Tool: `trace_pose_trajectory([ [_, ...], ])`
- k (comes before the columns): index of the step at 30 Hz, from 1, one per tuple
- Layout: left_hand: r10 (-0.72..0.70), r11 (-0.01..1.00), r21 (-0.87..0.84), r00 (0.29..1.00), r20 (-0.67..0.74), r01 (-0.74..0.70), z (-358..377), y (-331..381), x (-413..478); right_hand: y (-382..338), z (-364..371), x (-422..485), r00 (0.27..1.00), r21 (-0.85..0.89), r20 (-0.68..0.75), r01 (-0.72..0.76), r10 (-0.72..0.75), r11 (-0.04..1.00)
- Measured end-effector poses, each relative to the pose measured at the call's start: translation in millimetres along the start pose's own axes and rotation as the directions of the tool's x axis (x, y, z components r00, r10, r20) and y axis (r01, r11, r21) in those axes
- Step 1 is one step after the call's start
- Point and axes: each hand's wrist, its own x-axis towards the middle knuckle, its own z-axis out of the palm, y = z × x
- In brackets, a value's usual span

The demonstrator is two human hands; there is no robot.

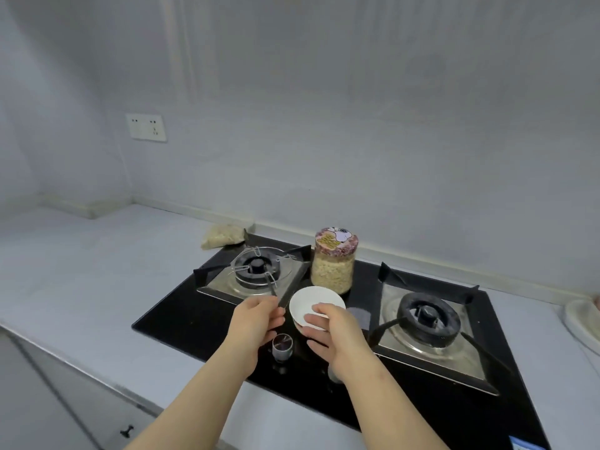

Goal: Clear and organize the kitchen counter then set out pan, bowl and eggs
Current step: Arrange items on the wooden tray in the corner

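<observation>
Where the pale counter (97, 271) runs back to the wall, a bag of grain (224, 236) lies just beside the black hob (181, 316). The left hand (256, 319) hovers at the near corner of the left burner (256, 266), fingers curled, tips drawn together; whether they pinch anything I cannot tell. The white bowl (311, 302) is held above the hob's middle, just before the grain jar (334, 259), the right hand (337, 336) gripping its rim, thumb on top.
</observation>
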Motion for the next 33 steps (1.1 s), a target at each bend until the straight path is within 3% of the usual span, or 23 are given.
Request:
trace_pose_trajectory([
  [7, -0.012, 1.000, 0.007, 1.000, -0.002, 0.012, -27.8, 23.8, 63.4, -20.8, 52.6, 43.1, 0.998, -0.009, 0.003, -0.058, 0.058, 0.998],
  [18, 0.093, 0.996, -0.005, 0.988, -0.123, -0.094, -51.4, 68.9, 182.3, -62.4, 127.5, 146.7, 0.997, -0.111, 0.078, -0.003, 0.012, 0.994],
  [25, 0.207, 0.964, 0.213, 0.954, -0.215, -0.161, -90.1, 88.0, 278.2, -80.8, 188.8, 198.3, 0.999, -0.088, 0.030, -0.013, 0.016, 0.996],
  [30, 0.336, 0.806, 0.526, 0.941, -0.031, -0.270, -126.5, 99.0, 344.7, -84.1, 239.9, 239.8, 0.997, -0.047, -0.074, -0.012, 0.009, 0.999],
  [33, 0.332, 0.534, 0.772, 0.925, 0.183, -0.344, -136.9, 96.5, 390.5, -78.1, 261.5, 258.8, 0.993, -0.032, -0.118, -0.019, 0.015, 0.999],
])
